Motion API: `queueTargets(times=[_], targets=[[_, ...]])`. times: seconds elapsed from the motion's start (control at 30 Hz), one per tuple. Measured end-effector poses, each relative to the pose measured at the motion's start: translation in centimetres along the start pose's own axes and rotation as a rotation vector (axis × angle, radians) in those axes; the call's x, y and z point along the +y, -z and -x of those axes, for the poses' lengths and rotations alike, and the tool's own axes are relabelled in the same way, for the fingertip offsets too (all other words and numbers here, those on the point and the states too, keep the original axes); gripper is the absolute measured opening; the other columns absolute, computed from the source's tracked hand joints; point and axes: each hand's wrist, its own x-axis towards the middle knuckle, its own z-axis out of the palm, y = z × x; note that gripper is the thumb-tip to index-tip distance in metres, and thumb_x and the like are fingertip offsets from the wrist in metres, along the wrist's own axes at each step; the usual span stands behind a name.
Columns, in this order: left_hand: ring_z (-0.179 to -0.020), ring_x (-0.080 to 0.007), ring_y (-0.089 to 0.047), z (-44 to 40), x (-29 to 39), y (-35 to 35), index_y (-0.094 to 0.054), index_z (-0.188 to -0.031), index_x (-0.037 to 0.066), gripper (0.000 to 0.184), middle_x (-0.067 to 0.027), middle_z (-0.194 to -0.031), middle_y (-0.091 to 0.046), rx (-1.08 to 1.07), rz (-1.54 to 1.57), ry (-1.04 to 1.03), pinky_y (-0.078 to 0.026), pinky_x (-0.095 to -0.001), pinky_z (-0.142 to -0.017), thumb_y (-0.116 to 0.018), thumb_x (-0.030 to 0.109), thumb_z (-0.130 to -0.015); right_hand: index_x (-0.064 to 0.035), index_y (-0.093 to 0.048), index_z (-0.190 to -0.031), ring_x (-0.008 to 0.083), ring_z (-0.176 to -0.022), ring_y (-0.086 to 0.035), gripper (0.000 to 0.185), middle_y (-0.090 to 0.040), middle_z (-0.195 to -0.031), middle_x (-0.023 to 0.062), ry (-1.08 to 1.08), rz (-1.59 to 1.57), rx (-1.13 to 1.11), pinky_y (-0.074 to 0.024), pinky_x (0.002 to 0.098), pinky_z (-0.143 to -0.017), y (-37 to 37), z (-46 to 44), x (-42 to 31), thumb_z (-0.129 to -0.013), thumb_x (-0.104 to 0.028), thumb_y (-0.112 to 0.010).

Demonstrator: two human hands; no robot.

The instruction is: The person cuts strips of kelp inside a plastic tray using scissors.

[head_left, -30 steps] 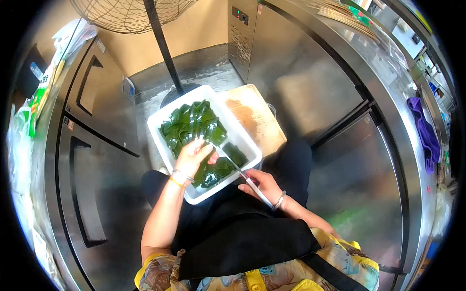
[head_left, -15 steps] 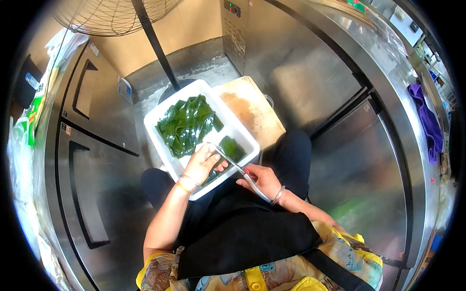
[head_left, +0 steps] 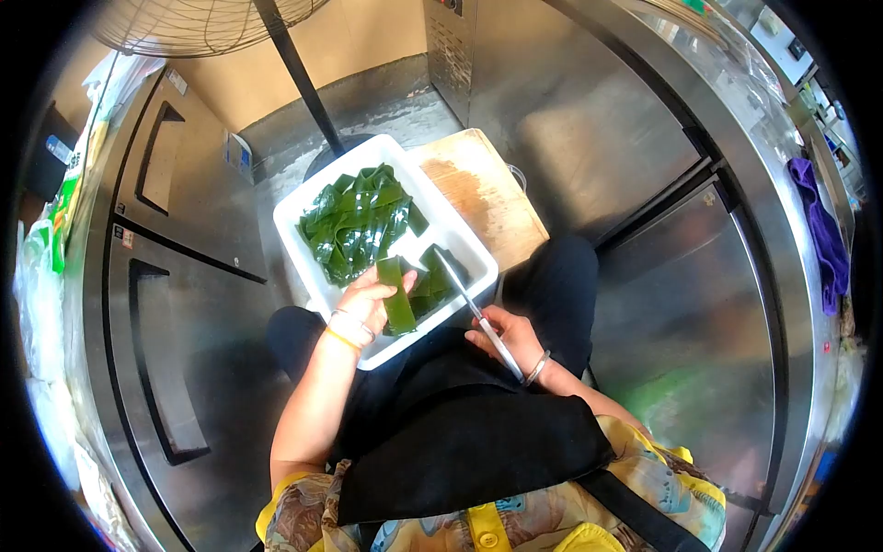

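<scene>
A white plastic tub (head_left: 292, 225) holds a heap of glossy dark-green kelp sheets (head_left: 354, 221) in its far part and a smaller pile of kelp pieces (head_left: 432, 290) at its near right. Over the near side of the tub, my left hand (head_left: 366, 299) pinches a flat kelp strip (head_left: 396, 296) that hangs between thumb and fingers. My right hand (head_left: 509, 337) is closed around the grey handle of scissors (head_left: 498, 342). Their blades point forward over the smaller pile, to the right of the strip and apart from it.
A wooden board (head_left: 478, 198) lies beside the tub on the right. Behind it rises the black pole of a fan (head_left: 308, 92). Steel cabinets (head_left: 198, 359) flank me on the left and right (head_left: 685, 350). A purple cloth (head_left: 819, 239) hangs at the right.
My left hand has drawn slightly back and left, and now shows a kelp strip upright in its fingers. The scissors have turned to point more forward, away from the left hand.
</scene>
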Motion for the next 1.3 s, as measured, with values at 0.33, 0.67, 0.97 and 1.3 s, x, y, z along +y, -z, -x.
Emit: queueTargets(times=[0.33,0.67,0.97,1.3], targets=[[-0.095,-0.0231,-0.060,0.5,0.1,-0.9,-0.052,-0.120,0.002,0.033,-0.0097,-0.106,-0.060,0.117,-0.064,-0.018,-0.049,-0.0329,-0.086,-0.055,-0.001,-0.088,-0.0066,-0.060,-0.092,0.0306,-0.066,-0.062,0.032,-0.062,-0.072,0.0146,0.184,0.186,-0.086,-0.0487,0.0367,-0.060,-0.2,-0.1,-0.3,-0.078,-0.033,-0.071],[-0.090,-0.0128,-0.058,-0.1,-1.5,0.2,-0.056,-0.106,0.000,0.032,-0.0072,-0.100,-0.061,0.176,-0.324,-0.224,-0.046,-0.0249,-0.083,-0.065,-0.009,-0.076,-0.0070,-0.059,-0.090,0.0306,-0.065,-0.062,0.031,-0.061,-0.071,0.0145,0.207,0.231,-0.089,-0.0482,0.0374,-0.060,0.0,0.0,-0.7,-0.078,-0.034,-0.070],[-0.083,-0.0118,-0.060,0.7,-0.9,-0.1,-0.057,-0.096,0.004,0.023,-0.0045,-0.089,-0.065,0.190,-0.320,-0.368,-0.047,-0.0233,-0.078,-0.064,-0.008,-0.078,-0.0073,-0.060,-0.090,0.0311,-0.067,-0.062,0.032,-0.062,-0.074,0.0130,0.167,0.260,-0.103,-0.0485,0.0375,-0.061,0.0,0.2,-1.5,-0.078,-0.036,-0.070],[-0.078,-0.0076,-0.057,0.9,-1.6,-1.1,-0.055,-0.094,0.006,0.029,0.0001,-0.083,-0.058,0.064,-0.508,-0.269,-0.048,-0.0216,-0.073,-0.069,-0.008,-0.074,-0.0070,-0.060,-0.087,0.0327,-0.067,-0.060,0.037,-0.060,-0.072,0.0126,0.219,0.281,-0.102,-0.0475,0.0390,-0.060,0.0,0.0,-2.0,-0.079,-0.041,-0.069]])
